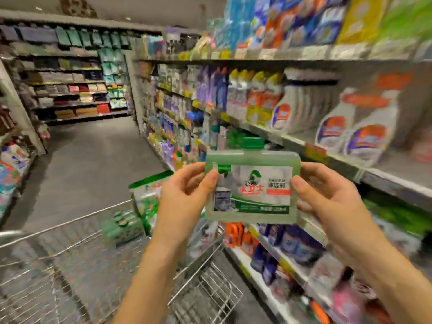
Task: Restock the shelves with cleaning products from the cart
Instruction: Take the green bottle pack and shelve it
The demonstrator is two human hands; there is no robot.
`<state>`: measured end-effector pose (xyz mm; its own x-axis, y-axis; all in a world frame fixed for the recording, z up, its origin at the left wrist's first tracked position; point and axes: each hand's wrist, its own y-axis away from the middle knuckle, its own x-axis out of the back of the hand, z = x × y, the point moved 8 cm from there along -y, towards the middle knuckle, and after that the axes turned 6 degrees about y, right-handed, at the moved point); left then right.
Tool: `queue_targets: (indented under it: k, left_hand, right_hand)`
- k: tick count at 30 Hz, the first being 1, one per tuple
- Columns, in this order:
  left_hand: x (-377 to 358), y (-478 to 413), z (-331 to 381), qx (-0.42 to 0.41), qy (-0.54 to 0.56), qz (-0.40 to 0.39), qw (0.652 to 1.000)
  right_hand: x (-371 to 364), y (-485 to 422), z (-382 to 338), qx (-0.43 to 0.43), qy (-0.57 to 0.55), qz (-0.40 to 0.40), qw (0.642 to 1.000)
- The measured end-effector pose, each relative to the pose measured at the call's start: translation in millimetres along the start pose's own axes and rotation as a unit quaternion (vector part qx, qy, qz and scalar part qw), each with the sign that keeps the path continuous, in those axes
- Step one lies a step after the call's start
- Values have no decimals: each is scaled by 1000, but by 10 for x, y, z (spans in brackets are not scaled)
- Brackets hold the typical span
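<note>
Above the right hand [327, 197], a shelf [292, 139] carries white jugs [364, 136] with blue-and-orange labels. Below that hand, a lower shelf [275, 249] holds blue pouches [297, 244]. Beneath the left hand [184, 190], a wire cart [70, 253] on the grey floor [93, 148] holds green packs [124, 225].

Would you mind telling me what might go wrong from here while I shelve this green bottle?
1. The left hand and right hand pinch the green bottle only by its side edges, in mid-air by the cart. A slip would probably drop it onto the wire or the floor.
2. The white jugs stand near the front of the shelf, so pushing the bottle in there could knock one off.
</note>
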<state>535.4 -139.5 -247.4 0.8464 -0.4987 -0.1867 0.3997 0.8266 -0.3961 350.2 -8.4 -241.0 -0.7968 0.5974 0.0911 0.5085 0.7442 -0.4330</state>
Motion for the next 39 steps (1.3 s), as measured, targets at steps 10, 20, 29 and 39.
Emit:
queue_targets:
  k: [10,20,29,39]
  left_hand:
    - [-2314,962,485,-36,87,-176,980]
    - [-4187,2233,909,-54,148,-265,951]
    - [-5346,2466,1366,-114,158,-334,922]
    - [-6753,1760,2068,-273,119,-401,866]
  right_hand:
    - [2190,1501,-1033,30,113,191,975]
    - [3891,2931,-1897,83,196,282,936]
    - [4766,3146,-2362,111,281,309,902]
    - [5829,2267,-3050,157,329,362,858]
